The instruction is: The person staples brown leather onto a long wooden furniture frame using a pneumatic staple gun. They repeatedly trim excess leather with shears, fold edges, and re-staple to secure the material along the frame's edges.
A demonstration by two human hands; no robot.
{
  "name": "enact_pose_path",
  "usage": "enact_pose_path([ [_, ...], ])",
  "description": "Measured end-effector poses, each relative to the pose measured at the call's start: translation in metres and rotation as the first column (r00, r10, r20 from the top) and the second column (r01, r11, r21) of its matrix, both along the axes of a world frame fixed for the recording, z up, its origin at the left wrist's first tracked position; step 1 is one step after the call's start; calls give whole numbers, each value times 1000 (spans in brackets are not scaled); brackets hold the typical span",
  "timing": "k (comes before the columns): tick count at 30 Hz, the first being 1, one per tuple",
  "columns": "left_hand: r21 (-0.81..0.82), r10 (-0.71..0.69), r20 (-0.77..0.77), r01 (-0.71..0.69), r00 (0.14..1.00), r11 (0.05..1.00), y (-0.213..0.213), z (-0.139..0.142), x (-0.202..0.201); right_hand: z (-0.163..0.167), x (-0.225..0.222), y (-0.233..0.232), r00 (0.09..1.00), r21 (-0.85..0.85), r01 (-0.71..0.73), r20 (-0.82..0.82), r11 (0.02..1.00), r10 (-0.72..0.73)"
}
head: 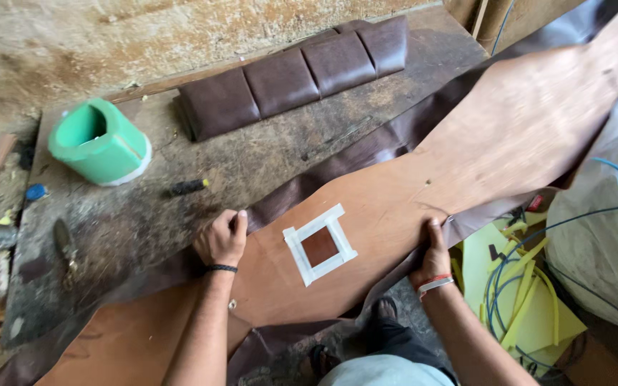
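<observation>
Both edges of a long brown leatherette sheet (423,179) get gripped here: the left hand (222,239) is curled shut on its far-left edge, the right hand (432,259) is clamped on the near-right edge. Sheet's draped across the worktop (180,193), backing side up, with a white tape square (320,244) stuck between the hands. Further back, a green foam ring (99,141) and a padded brown cushion strip (295,75) are parked.
</observation>
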State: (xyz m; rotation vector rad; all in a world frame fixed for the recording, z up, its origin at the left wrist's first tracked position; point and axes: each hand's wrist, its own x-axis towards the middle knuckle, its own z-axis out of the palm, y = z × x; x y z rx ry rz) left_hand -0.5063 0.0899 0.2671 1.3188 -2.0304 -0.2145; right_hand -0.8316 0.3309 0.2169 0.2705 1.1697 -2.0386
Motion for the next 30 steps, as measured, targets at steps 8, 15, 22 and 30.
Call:
enact_pose_path([
  [8, 174, 139, 153, -165, 978, 971, -88, -44, -77, -68, -99, -105, 999, 73, -43, 28, 996, 41],
  [15, 380, 212, 301, -321, 930, 867, -176, -84, -187, -110, -224, -186, 969, 363, -224, -18, 905, 247],
  [22, 464, 124, 365, -296, 923, 835, -217, -159, -241, -144, -382, -151, 635, 740, -425, -168, 522, 754],
  [30, 525, 138, -322, 56, 936, 849, -224, -195, -252, -149, -530, -76, 211, 928, 359, 19, -96, 977],
])
